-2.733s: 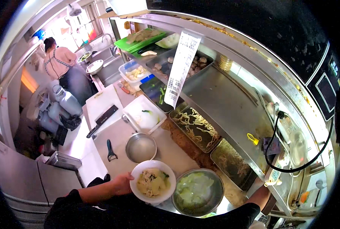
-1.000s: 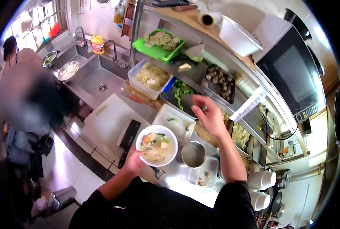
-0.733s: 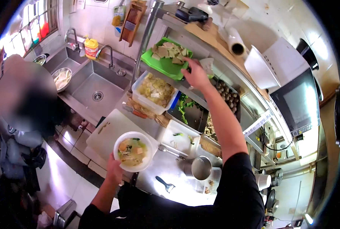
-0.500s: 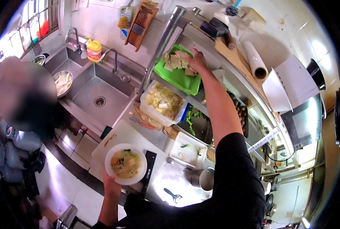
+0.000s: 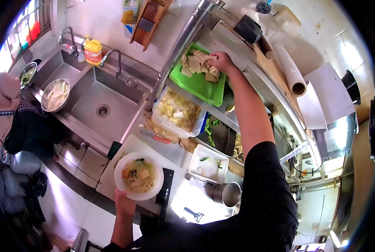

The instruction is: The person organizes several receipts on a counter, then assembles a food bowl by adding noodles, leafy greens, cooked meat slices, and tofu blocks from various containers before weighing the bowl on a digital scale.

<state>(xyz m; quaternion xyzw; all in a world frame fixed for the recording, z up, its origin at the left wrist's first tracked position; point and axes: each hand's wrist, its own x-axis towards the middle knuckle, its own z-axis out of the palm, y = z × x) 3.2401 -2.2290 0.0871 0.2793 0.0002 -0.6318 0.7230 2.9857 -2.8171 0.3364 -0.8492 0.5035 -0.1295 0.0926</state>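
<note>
The left hand (image 5: 125,204) grasps the white bowl (image 5: 119,178) at its near-left edge, which leaves most of the opening uncovered. The bowl is over the white cutting board (image 5: 141,146), in front of the person; whether its base touches the board cannot be told. It sits roughly level, which seems sensible, since the soup (image 5: 141,178) inside, with its orange and pale chunks and greens, could slop over if tipped.

The right arm stretches up across the desk (image 5: 179,208) so that the right hand (image 5: 221,61) reaches the pale slices (image 5: 194,65) on the green tray (image 5: 208,94). Its fingers are bent in at the pile's right side; whether this grip has closed on a slice, I cannot tell. The slices are heaped toward the tray's far end, and its near part is bare.

The tray stands up on the shelf, probably to spare room below, where the clear tub (image 5: 170,129) of chopped cabbage and the white tray (image 5: 208,164) are lined up within reach. The dark cleaver blade (image 5: 166,189) lies just right of the bowl, while the peeler (image 5: 194,214) and saucepan (image 5: 231,194) rest farther right.
</note>
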